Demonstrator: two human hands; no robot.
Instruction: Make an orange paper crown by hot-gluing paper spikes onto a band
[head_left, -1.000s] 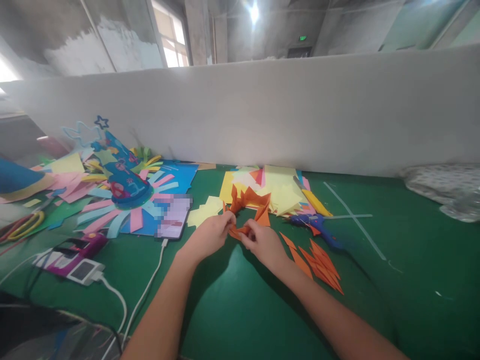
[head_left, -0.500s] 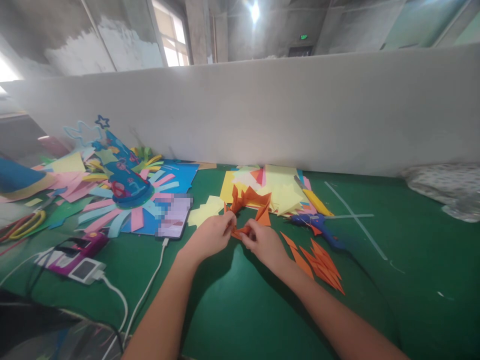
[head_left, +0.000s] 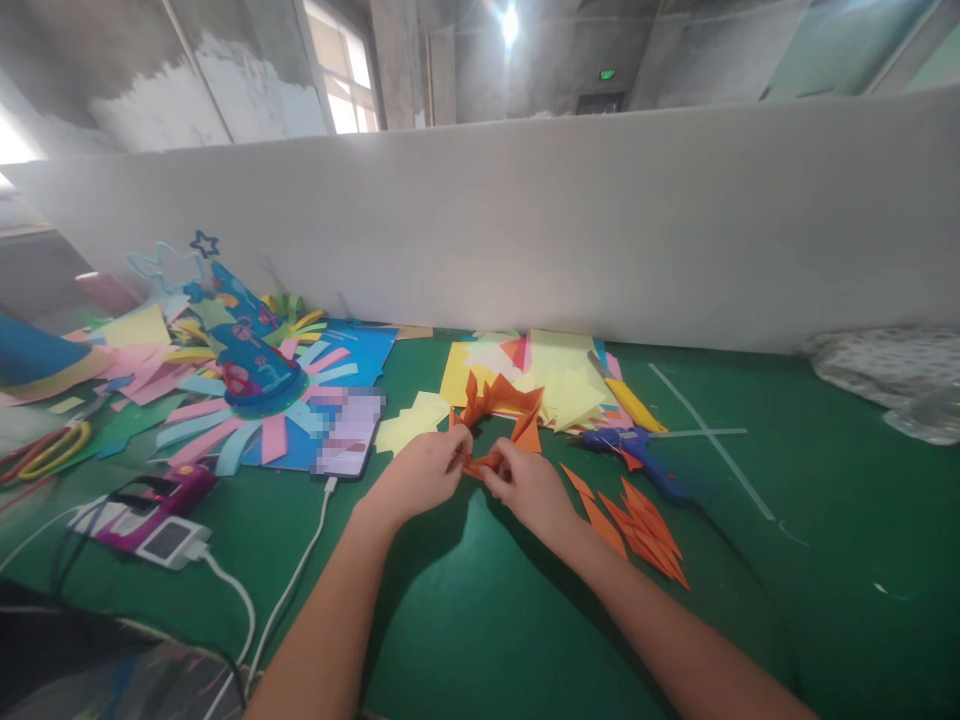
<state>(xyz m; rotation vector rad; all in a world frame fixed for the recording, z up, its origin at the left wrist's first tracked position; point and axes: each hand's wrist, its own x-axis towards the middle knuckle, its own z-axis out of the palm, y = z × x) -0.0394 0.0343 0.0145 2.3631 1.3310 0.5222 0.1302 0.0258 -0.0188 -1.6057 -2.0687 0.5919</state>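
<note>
A ring of folded orange paper pieces (head_left: 499, 395) with pointed tips stands over the green table, between my hands and the paper sheets. My left hand (head_left: 433, 468) pinches the near left part of this paper ring. Opposite it, my right hand (head_left: 529, 485) grips the near right part between thumb and fingers. The exact spot where the pieces meet is partly hidden by my fingers. Loose folded orange paper pieces (head_left: 646, 535) lie to the right of my right hand. Just beyond them rests a blue glue gun (head_left: 637, 450).
A yellow utility knife (head_left: 634, 402) lies by the stacked paper sheets (head_left: 562, 365). To the left are a phone (head_left: 351, 432) on a cable, decorated blue cone hats (head_left: 259, 350), a power strip (head_left: 161, 510) and scissors (head_left: 56, 450). A white partition (head_left: 525, 230) stands behind the table.
Hardly anything differs. Both hands keep their grip on the paper ring, which has shifted very slightly.
</note>
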